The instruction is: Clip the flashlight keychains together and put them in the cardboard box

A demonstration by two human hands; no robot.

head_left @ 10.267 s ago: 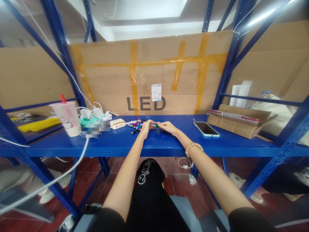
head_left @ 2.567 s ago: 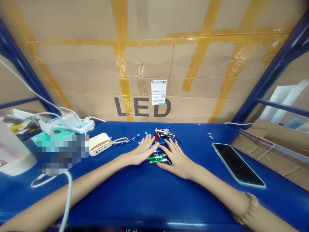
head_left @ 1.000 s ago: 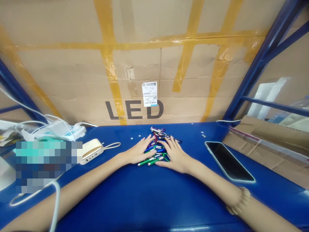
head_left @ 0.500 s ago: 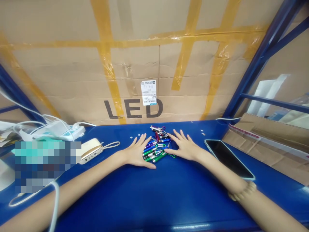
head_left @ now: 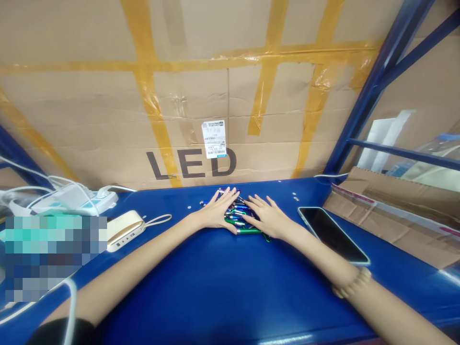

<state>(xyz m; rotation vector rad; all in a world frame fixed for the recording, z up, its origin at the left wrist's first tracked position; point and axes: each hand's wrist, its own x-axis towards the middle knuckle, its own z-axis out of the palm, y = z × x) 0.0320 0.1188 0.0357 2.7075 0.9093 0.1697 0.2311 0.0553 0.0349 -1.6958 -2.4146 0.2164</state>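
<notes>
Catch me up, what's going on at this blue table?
A person has both bare hands at a small pile of colored, pen-like tubes on the blue table. The left hand covers the pile's left side and the right hand its right, fingers extended; neither appears to lift anything. Green and blue tubes show between them. A phone lies to the right, a cream box with ports to the left, and a carton marked LED stands behind.

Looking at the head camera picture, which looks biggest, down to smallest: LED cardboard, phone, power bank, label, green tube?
Largest to smallest:
1. LED cardboard
2. Phone
3. Power bank and label: too alike to rank
4. Green tube, counting only what shows
</notes>
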